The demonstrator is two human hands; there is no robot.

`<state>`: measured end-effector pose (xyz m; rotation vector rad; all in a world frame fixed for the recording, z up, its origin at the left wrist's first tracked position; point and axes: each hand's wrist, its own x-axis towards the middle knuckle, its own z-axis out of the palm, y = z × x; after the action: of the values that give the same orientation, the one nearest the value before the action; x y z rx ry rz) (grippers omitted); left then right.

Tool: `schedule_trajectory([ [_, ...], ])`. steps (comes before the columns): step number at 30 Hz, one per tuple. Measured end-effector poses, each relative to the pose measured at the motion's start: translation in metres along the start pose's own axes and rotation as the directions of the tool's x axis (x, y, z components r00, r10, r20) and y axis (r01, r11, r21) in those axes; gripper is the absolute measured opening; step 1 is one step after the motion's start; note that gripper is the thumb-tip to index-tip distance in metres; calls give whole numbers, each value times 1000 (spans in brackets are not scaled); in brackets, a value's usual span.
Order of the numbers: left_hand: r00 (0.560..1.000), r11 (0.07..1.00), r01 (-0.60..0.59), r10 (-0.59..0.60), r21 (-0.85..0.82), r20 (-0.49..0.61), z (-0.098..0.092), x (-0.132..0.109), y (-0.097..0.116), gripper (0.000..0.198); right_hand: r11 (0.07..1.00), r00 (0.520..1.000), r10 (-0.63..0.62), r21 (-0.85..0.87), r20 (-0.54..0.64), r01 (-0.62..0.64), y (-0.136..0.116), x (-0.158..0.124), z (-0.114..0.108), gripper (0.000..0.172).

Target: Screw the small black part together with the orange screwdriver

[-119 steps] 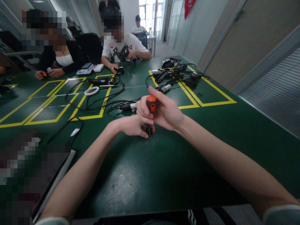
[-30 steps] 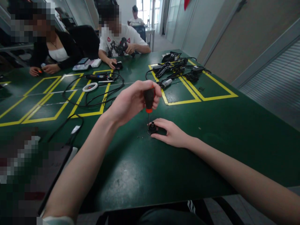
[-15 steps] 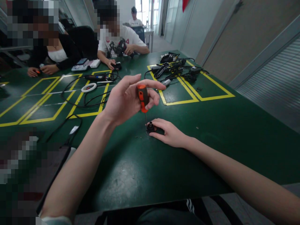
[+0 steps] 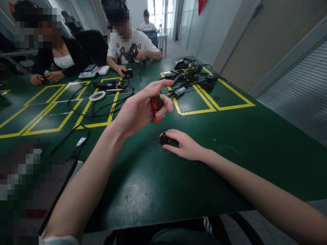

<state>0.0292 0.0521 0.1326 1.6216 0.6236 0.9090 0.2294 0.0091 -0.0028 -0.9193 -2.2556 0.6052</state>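
My left hand (image 4: 139,109) is closed on an orange and black screwdriver (image 4: 156,109) held upright, its thin shaft pointing down onto a small black round part (image 4: 164,139) on the green table (image 4: 178,180). My right hand (image 4: 184,145) rests on the table with its fingers pressed around that part, holding it in place. A few tiny screws (image 4: 151,148) lie just left of the part.
Black cables, a white ring (image 4: 97,96) and tools lie inside yellow taped boxes in the middle of the table. More black devices and cables (image 4: 190,76) sit at the far right. Two people sit at the far side, handling small devices. A dark flat object (image 4: 63,190) lies at my left.
Four seconds ago both hands were clasped round the screwdriver over the part. Since then my left hand took the handle alone, and my fingers have been turning it; my right hand stays on the part.
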Motion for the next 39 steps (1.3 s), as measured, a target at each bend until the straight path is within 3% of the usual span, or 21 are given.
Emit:
schedule_trajectory([
  [8, 996, 999, -36, 37, -21, 85, -1, -1, 0, 35, 1000, 1000, -7, 6, -6, 7, 4, 0, 0, 27],
  [16, 1000, 999, 14, -13, -48, 17, 12, -3, 1, 31, 1000, 1000, -4, -21, -12, 4, 6, -2, 1, 29],
  [21, 998, 1000, 7, -6, -13, 70, 10, -4, 4, 43, 1000, 1000, -2, -20, -15, 2, 5, -1, 0, 27],
  [25, 1000, 999, -20, 19, 30, 19, 7, -2, -1, 35, 1000, 1000, -7, -12, -13, 7, 3, -1, -1, 26],
  [33, 999, 979, 5, -15, -204, -46, 15, -1, -3, 46, 999, 999, -41, -22, -10, 41, 8, -2, 1, 24],
  [39, 997, 961, 62, -47, -270, 60, 12, 0, 4, 45, 998, 999, -44, -47, -9, 44, 6, -2, 1, 22],
])
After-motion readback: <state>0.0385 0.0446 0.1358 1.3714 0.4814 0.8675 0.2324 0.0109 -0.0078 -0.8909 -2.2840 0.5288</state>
